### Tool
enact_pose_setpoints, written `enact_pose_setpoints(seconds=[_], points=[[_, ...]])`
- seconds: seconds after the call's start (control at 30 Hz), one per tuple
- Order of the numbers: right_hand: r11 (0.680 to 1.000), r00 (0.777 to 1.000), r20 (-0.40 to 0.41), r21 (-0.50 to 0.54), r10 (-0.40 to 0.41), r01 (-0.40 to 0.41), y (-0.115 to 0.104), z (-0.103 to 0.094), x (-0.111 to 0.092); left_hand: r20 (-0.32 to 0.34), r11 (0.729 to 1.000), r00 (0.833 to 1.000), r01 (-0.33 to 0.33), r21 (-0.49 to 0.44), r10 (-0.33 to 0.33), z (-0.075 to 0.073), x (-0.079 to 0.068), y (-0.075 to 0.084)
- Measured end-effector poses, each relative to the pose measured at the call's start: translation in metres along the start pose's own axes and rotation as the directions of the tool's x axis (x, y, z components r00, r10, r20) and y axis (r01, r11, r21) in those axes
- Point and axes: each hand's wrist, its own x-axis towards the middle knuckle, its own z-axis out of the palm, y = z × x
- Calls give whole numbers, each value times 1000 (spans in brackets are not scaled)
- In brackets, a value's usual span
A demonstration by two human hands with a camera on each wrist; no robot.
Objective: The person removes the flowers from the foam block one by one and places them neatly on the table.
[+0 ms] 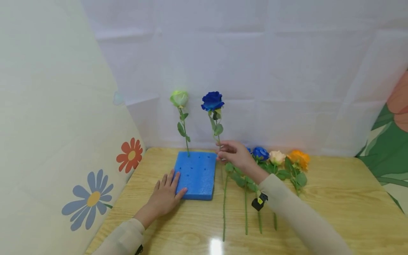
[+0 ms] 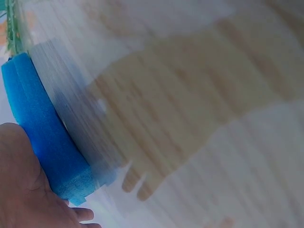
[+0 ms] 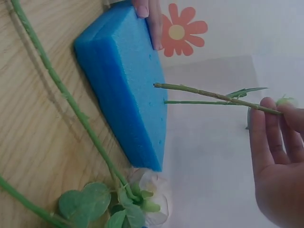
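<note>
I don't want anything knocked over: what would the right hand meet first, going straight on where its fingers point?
Probably the pale green rose's stem, standing in the blue foam block. Depth is unclear, so the right hand might pass in front of it.

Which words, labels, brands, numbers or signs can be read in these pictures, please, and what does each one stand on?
None can be read.
The blue foam block, the blue rose in the right hand and the printed wall flowers show no lettering.
The yellow mark on the black wrist device is too small to tell.
</note>
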Motion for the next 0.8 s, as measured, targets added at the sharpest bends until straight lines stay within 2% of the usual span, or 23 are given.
enact_pose_setpoints(seconds=[0.33, 0.8], points=[[996, 996, -59, 52, 72, -69, 5, -18, -24, -21, 1000, 1000, -19, 5, 19, 3, 1, -2], [995, 991, -93, 47, 96, -92, 9, -45, -56, -18, 1000, 1000, -12, 15, 12, -1, 0, 0]])
